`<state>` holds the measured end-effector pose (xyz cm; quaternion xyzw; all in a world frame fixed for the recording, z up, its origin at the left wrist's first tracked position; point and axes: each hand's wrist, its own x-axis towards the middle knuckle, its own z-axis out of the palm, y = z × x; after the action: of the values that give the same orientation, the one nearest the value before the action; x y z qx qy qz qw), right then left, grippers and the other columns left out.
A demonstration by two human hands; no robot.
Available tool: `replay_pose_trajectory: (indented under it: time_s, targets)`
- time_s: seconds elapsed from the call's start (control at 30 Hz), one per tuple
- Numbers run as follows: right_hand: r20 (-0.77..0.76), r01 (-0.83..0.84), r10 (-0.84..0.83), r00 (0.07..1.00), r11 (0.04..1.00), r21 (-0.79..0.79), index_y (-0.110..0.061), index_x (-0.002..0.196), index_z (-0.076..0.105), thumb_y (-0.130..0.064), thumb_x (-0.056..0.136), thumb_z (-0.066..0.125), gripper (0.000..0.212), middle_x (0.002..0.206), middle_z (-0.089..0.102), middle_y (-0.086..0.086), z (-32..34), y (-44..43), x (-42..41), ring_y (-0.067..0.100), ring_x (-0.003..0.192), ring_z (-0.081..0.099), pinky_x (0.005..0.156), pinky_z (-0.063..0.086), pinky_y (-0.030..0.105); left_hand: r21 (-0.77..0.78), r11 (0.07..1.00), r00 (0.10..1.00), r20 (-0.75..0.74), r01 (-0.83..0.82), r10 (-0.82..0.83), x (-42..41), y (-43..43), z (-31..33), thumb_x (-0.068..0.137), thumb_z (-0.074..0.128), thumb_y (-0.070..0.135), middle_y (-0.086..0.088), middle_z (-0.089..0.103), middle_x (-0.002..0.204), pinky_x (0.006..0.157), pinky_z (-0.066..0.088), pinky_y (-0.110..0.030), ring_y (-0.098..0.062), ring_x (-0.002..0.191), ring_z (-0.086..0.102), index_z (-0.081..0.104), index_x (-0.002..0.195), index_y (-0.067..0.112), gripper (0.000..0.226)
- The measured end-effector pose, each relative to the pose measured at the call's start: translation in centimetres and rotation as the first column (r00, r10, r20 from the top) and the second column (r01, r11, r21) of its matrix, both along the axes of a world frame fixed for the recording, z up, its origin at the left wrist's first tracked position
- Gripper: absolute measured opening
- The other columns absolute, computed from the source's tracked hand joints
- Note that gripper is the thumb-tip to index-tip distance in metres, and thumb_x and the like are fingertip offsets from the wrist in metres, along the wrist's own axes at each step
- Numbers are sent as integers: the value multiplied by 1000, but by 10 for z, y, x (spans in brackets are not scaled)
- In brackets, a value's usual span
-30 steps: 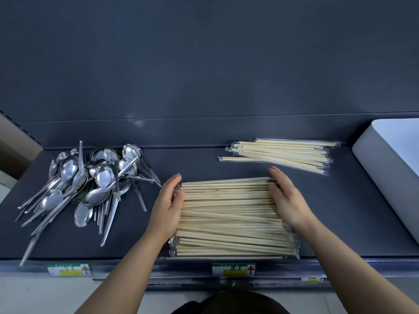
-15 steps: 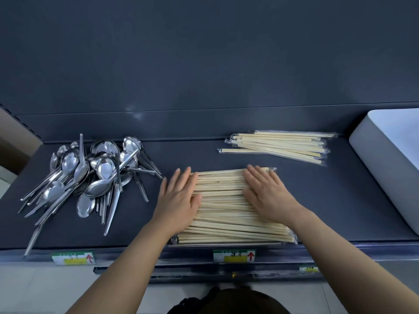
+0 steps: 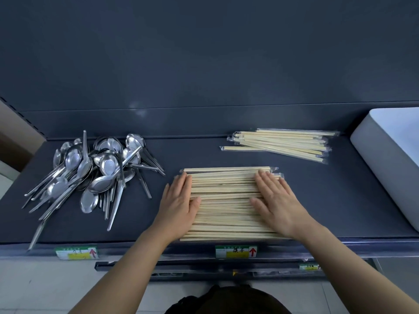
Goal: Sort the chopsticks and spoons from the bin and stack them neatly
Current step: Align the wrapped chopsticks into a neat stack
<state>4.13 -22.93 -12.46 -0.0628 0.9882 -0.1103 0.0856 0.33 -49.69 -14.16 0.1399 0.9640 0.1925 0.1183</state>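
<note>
Head view, step in hand: You are squaring up the main chopstick stack. I judge this from both palms lying flat on top of it. The sorting looks largely done, the neat stacking less so.
Head view, left hand: Your left hand covers the stack's 9 o'clock end. The fingers are straight and close together, pressing down and gripping nothing.
Head view, right hand: Your right hand lies over the 3 o'clock end. The fingers are flat and slightly fanned, with the thumb turned inward, and they hold nothing.
Head view, chopsticks: The main stack sits at 6 o'clock on the shelf, just behind the front lip and above a green label. A smaller chopstick bundle lies apart at its 1 o'clock, near the back wall.
Head view, spoons: The spoons are heaped at 9 o'clock, well apart from the stack, with handles crossing at all angles.
Head view, bin: The bin stands at 3 o'clock. You cannot tell whether anything is left inside.
Next move: The loose bundle probably needs to join the stack, and the spoons need nesting bowl in bowl. Keep the pressure even, or the sticks may roll.
Materials: The chopsticks are pale wood, thin, straight and sleeved in crinkly clear film that is likely slippery. The spoons are polished steel with round bowls. The shelf is matte dark grey and the bin is smooth white.
</note>
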Motion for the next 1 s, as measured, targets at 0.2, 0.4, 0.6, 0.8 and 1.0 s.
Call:
replay_pose_trajectory:
  time_s: [0.2,0.4,0.6,0.8,1.0]
  targets:
    - [-81,-11,19,997,995,96,-21,154,4,-72,76,-21,96,161,-7,-2,4,-1,-2,12,148,-11,120,-11,35,-35,999,1000,-16,23,-23,-2,-4,15,91,9,64,10,-21,158,118,-13,-37,-7,144,-21,-6,153,23,76]
    - [-37,-102,107,994,988,116,-18,153,-6,-69,84,-7,86,160,-11,-1,-1,-13,4,13,147,-15,121,-9,35,-174,976,991,-20,128,-134,13,7,8,82,5,75,7,-29,156,118,-14,-37,-11,140,-34,-21,149,26,87]
    - [-51,-122,130,990,983,139,-19,152,-8,-67,85,-4,83,160,-13,-1,1,-8,-5,13,146,-17,119,-13,34,-32,993,993,-17,115,-115,5,8,8,89,20,69,10,-31,155,119,-10,-36,-8,140,-34,-16,151,26,84]
    - [51,243,-240,970,910,-337,-16,154,-1,-55,96,27,76,161,-13,-1,5,10,-12,9,147,-14,116,-6,23,328,923,978,120,-203,172,5,6,10,94,41,53,14,-20,158,122,1,-41,-12,147,-13,-8,153,25,83]
    - [24,212,-217,976,916,-340,-9,153,14,-37,100,41,65,162,5,1,8,11,-16,14,148,4,116,6,21,326,924,979,36,-199,198,-4,6,11,97,46,42,3,12,159,120,16,-37,-16,146,14,13,153,17,70]
